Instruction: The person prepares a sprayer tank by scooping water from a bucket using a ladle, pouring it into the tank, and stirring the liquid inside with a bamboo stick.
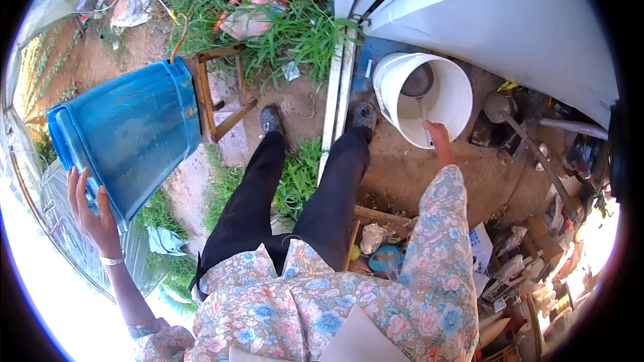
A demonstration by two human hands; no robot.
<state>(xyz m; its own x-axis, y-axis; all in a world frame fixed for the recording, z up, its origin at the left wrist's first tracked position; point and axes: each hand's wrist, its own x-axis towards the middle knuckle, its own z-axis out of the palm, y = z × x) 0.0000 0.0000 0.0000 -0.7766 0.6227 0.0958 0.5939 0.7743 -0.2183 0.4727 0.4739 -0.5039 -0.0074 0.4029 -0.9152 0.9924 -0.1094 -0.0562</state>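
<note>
My right hand (pixel 439 139) is closed around the handle of a metal ladle (pixel 418 83). The round head of the ladle lies inside a white bucket (pixel 460 94), whose mouth faces me. On the left, my left hand (pixel 92 214) has its fingers spread, the tips right at the edge of a large blue plastic bin (pixel 127 134). The bin leans over beside a wooden frame (pixel 225 117).
A white-framed threshold (pixel 333 94) runs between my feet, beside a large white panel (pixel 496 13). Grass and plastic litter lie at the top left. On the right, a long-handled tool (pixel 533 144) rests near piled clutter. A blue bowl-like thing (pixel 386 259) sits lower down.
</note>
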